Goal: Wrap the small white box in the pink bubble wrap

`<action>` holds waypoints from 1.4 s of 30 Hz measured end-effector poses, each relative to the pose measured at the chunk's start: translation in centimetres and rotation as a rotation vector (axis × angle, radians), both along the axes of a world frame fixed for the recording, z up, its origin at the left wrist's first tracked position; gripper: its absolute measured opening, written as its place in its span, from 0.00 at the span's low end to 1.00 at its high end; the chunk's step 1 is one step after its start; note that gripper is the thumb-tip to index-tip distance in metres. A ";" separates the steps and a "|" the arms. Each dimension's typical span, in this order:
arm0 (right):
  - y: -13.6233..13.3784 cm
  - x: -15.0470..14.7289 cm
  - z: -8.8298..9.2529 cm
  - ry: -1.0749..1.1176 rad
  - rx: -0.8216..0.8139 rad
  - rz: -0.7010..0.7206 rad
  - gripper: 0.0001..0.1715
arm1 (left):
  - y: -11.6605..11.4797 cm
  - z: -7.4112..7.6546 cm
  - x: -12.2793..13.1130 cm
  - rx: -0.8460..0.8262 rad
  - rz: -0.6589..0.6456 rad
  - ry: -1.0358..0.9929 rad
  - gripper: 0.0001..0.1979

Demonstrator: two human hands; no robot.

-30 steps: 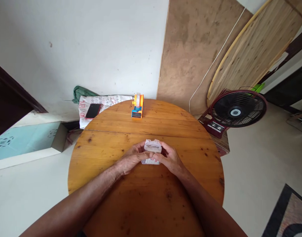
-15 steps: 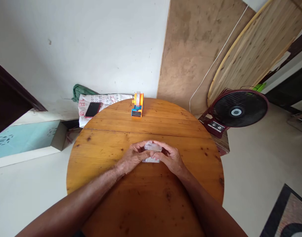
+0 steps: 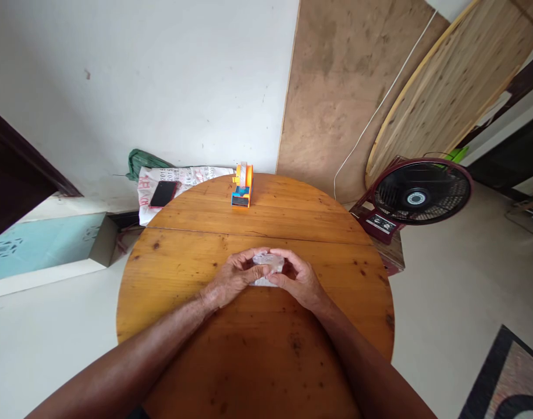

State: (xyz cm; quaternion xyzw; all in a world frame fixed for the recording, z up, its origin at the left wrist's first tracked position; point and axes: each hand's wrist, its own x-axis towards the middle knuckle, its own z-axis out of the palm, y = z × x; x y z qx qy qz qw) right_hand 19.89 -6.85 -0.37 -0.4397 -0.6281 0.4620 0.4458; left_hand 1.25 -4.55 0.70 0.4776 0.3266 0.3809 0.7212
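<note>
Both of my hands meet over the middle of a round wooden table (image 3: 196, 262). My left hand (image 3: 231, 279) and my right hand (image 3: 298, 278) have their fingers curled round a small pale, whitish translucent packet (image 3: 266, 267) held between them just above the tabletop. Much of the packet is hidden behind my fingers and thumbs. At the far edge of the table stands an orange and blue tape dispenser (image 3: 242, 186), well away from both hands.
A dark phone (image 3: 163, 194) lies on printed white sacking (image 3: 188, 177) just beyond the table's far left edge. A dark red floor fan (image 3: 417, 195) stands to the right. Wooden boards (image 3: 336, 99) lean on the wall behind. A dark mat (image 3: 506, 378) lies at lower right.
My fingers have closed further over the packet, which now shows less and sits a little lower between my hands. The view has shifted slightly.
</note>
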 end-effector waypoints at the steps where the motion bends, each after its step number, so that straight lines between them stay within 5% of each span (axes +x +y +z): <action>1: 0.0 0.0 0.0 -0.001 -0.003 0.003 0.27 | 0.0 0.1 0.0 -0.006 -0.003 -0.002 0.23; 15: 0.1 0.5 0.2 -0.011 0.051 0.062 0.22 | -0.1 -0.1 -0.3 -0.027 -0.081 -0.024 0.30; 31: 0.3 0.8 0.2 0.000 0.039 0.078 0.16 | -0.1 -0.1 -0.3 0.041 -0.103 -0.004 0.24; 42: -0.2 0.6 0.5 -0.130 0.209 0.025 0.17 | 0.3 0.0 -0.3 0.009 -0.079 -0.024 0.23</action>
